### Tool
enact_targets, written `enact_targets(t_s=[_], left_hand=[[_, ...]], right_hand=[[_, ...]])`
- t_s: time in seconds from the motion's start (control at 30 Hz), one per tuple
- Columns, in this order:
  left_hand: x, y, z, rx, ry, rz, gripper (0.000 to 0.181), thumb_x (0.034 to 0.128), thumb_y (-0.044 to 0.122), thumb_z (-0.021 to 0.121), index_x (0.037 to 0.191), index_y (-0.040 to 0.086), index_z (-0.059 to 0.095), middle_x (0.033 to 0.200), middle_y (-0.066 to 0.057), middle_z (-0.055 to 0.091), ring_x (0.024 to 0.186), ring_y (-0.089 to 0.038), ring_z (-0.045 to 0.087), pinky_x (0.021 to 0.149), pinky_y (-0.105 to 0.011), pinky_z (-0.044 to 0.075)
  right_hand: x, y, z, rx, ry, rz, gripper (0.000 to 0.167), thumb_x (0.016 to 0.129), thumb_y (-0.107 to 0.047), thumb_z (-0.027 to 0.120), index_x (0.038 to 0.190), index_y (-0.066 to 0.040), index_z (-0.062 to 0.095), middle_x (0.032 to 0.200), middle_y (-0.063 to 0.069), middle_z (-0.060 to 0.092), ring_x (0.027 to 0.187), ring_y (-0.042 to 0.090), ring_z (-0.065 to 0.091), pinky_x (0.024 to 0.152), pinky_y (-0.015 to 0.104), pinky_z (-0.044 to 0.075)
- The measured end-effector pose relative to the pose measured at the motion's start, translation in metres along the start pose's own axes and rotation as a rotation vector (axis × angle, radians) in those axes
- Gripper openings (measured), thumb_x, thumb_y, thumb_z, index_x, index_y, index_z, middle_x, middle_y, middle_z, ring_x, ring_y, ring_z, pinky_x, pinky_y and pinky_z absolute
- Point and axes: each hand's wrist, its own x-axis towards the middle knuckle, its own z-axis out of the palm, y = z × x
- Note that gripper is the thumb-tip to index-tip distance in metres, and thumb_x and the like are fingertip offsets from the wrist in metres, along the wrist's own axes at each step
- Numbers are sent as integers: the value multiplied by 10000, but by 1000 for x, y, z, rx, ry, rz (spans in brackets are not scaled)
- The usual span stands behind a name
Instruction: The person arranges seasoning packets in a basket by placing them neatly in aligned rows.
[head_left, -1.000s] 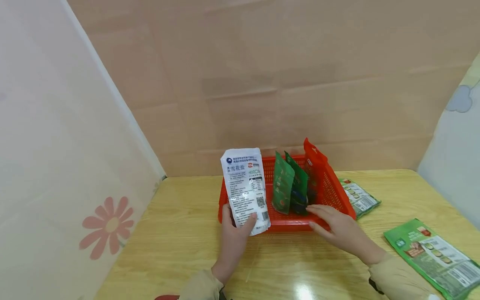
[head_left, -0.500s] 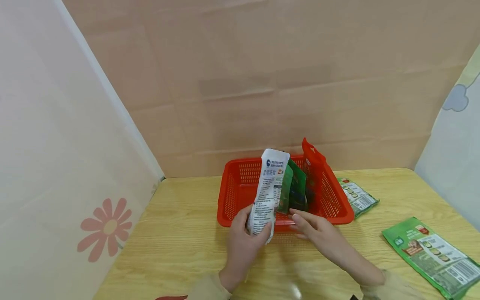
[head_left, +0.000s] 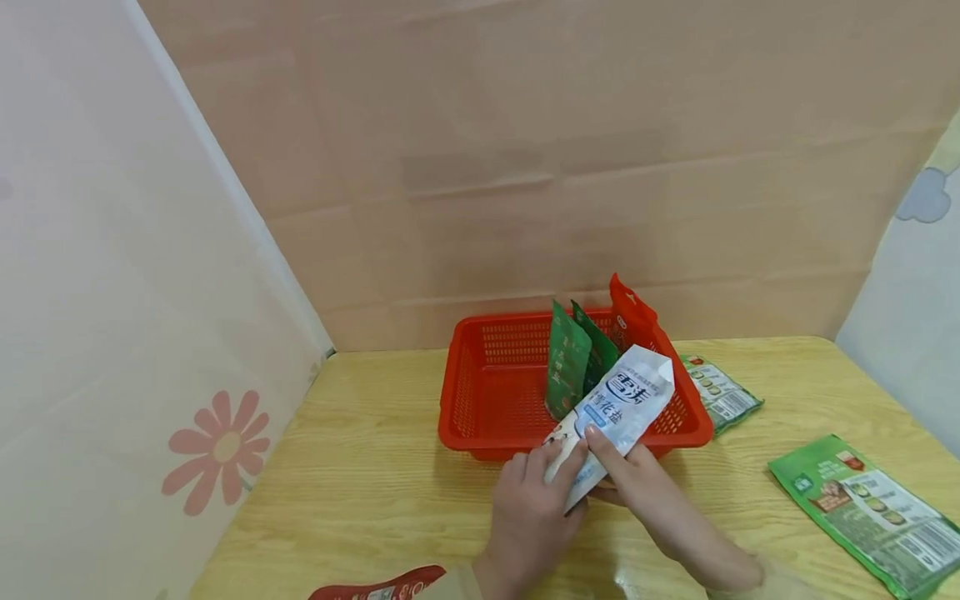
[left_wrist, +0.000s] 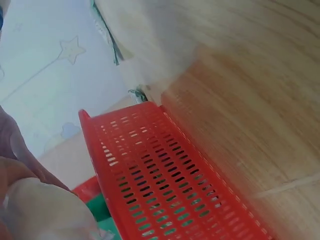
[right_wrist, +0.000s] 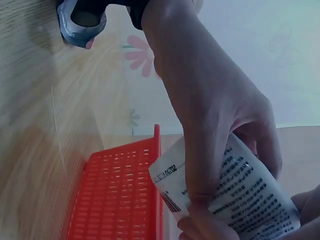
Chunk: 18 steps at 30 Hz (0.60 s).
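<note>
In the head view, a white salt packet [head_left: 626, 396] with blue lettering is held tilted above the front rim of a red plastic basket [head_left: 487, 445]. My left hand [head_left: 531, 500] grips its lower end with bent fingers. My right hand [head_left: 652, 492] pinches its right side, thumb on top and fingers underneath. The printed back of the salt packet [right_wrist: 250, 195] shows between the hands in the right wrist view. Inside the basket stand two green packets, the nearer green packet [head_left: 566, 358] partly covering the other, and a red packet [head_left: 632, 317] at the right.
A green packet [head_left: 870, 508] lies on the wooden table [head_left: 360, 467] at the right, with another green packet [head_left: 722, 392] behind it, beside the basket. Part of a red packet [head_left: 390, 585] shows at the bottom edge. Walls border the table at the back and sides.
The salt packet has moved right and turned from its printed back to its blue-lettered front, now leaning right. My right hand has left the basket rim and taken hold of the packet.
</note>
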Motion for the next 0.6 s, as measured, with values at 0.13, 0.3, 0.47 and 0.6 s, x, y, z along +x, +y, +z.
enact_targets(t_s=[0.13,0.3,0.47,0.6], left_hand=[[-2,9,-3,40,-63,26,600,628,479,821,1169,269,671,1026,-2,669,846,-105,573,700,-219,445],[-4,15,-5,11,-73,55,645,663,607,734,1198,252,667,1057,-6,632,905,-116,562,766,-252,453],[-4,13,-7,-98,-96,50,659,730,607,692,1240,195,635,1098,25,609,946,-89,547,824,-234,452],[-2,5,-6,-203,-103,-7,571,793,481,702,1250,154,604,1109,32,635,966,-85,559,855,-239,463]], right_hand=[[0,2,-1,-43,104,-3,512,1032,-301,394,1453,-18,329,1453,226,430,1185,259,577,915,402,534],[1,7,-8,-85,146,-7,481,1030,-265,403,1440,-18,355,1423,229,468,1127,246,617,849,361,560],[2,13,-19,-79,109,18,500,1035,-258,385,1454,3,302,1410,254,462,1064,187,634,816,317,564],[2,15,-27,-74,57,28,523,1035,-263,380,1460,20,268,1376,258,484,993,144,647,790,300,559]])
